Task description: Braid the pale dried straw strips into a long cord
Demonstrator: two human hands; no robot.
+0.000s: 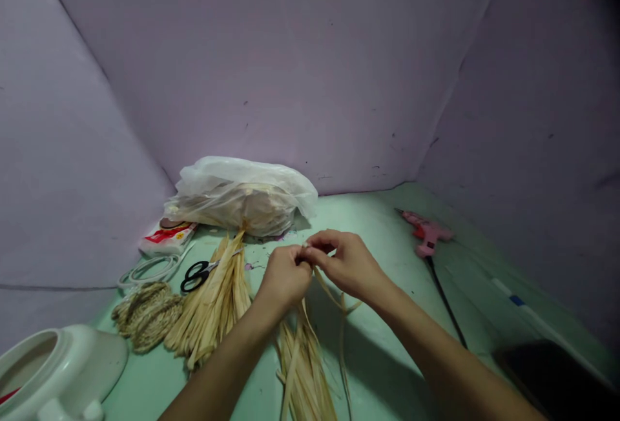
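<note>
One green table [378,227] is carrying two strip bundles: the left bundle [208,318] is fanning out, the near bundle [305,376] is lying below the hands. Left hand [288,276] and right hand [346,263] are meeting, fingertips pinching a thin strip [325,287] above the table; exact hold is hiding. Strip's looking light, dry, bendy, likely splitting if creasing hard; pinching flat, near the working end, is probably suiting best.

We see straw-yellow fibre strips [307,389] against a mint-green tabletop [382,227], tan braided rope [151,318] and black-handled scissors [205,266] at left, a pink glue gun [429,234] at right, and a lilac far wall [300,72].
</note>
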